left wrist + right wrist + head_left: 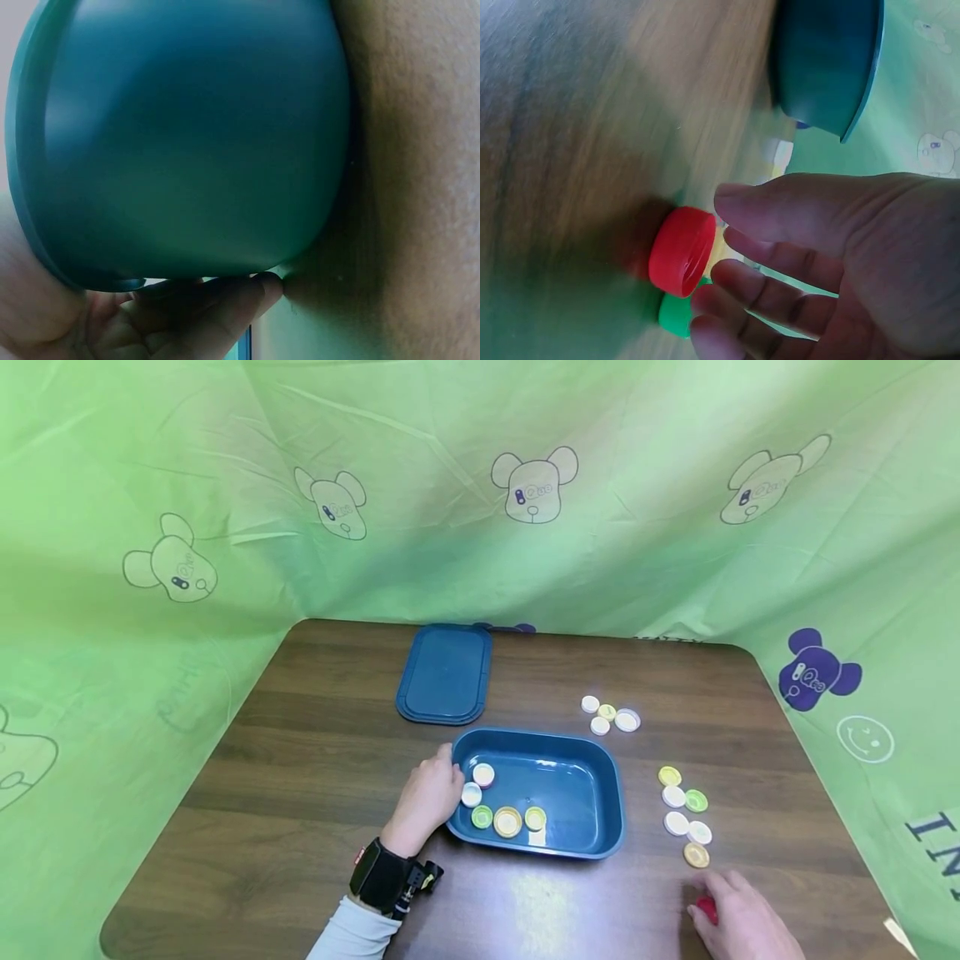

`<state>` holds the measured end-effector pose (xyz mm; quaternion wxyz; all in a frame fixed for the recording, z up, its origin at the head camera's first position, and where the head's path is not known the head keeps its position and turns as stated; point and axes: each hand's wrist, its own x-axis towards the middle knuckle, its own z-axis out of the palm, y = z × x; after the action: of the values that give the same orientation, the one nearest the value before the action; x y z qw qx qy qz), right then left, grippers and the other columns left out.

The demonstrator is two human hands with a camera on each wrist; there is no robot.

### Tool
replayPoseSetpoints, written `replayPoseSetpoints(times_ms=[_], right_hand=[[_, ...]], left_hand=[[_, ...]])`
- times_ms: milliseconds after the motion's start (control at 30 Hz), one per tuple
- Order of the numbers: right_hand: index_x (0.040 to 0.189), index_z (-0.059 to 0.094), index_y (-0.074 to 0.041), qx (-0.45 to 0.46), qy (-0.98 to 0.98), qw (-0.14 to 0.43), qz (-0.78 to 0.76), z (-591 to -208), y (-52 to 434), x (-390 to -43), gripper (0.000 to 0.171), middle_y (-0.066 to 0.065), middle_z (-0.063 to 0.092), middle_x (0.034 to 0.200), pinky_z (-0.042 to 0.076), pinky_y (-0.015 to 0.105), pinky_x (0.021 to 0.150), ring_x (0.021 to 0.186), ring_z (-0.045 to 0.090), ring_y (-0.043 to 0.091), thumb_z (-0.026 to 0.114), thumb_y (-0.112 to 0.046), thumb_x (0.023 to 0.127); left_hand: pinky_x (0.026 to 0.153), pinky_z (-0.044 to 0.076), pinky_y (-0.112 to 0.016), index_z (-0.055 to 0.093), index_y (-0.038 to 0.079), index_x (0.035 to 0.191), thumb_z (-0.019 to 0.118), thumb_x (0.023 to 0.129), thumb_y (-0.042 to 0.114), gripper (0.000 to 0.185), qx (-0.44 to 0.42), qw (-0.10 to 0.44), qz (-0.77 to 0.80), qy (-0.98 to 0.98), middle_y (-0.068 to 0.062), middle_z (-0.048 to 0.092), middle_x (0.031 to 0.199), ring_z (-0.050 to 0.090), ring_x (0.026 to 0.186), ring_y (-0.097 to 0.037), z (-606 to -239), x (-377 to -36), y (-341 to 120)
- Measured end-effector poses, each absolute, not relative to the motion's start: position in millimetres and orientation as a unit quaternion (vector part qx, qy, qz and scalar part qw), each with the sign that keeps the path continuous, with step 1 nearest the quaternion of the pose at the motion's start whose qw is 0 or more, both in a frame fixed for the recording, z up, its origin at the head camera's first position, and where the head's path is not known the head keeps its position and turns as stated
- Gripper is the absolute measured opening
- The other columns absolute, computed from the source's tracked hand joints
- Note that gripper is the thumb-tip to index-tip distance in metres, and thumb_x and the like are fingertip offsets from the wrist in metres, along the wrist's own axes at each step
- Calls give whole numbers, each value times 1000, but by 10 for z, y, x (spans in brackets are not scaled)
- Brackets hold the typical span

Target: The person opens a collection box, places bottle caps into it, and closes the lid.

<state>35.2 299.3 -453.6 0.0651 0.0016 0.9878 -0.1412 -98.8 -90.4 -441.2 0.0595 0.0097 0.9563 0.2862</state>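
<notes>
Evidently, a light, stiff, ribbed red cap [681, 251], best pinched at its rim, was touched on the bench [300, 760] by the loosely spread right hand [738, 918], while the blue tray [592, 835] was steadied at its left end by the left hand [427, 797].

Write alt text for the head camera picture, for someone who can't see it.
A person's left hand rests against the left end of a blue tray holding five bottle caps on a brown wooden table, while the right hand touches a red cap at the near right. More caps lie right of the tray, a blue lid behind it.
</notes>
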Motion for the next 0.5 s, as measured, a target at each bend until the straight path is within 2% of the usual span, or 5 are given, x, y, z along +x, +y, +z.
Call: replayPoseSetpoints(times_ms=[133, 500], right_hand=[[101, 71, -10, -7, 988, 70, -141, -4563, 3026, 342, 33, 7, 63, 94, 52, 56, 76, 86, 64, 31, 86, -13, 72], [101, 70, -9, -17, 988, 67, -136, -4628, 3088, 339, 31, 10, 65, 97, 49, 59, 81, 91, 61, 42, 85, -14, 73]], left_hand=[[86, 57, -53, 50, -10, 137, 54, 102, 14, 43, 9, 60, 286, 956, -31, 64, 123, 69, 103, -42, -4401, -989, -905], [83, 58, -53, 51, -10, 137, 55, 102, 14, 42, 7, 56, 288, 956, -30, 66, 120, 69, 100, -42, -4409, -976, -902]])
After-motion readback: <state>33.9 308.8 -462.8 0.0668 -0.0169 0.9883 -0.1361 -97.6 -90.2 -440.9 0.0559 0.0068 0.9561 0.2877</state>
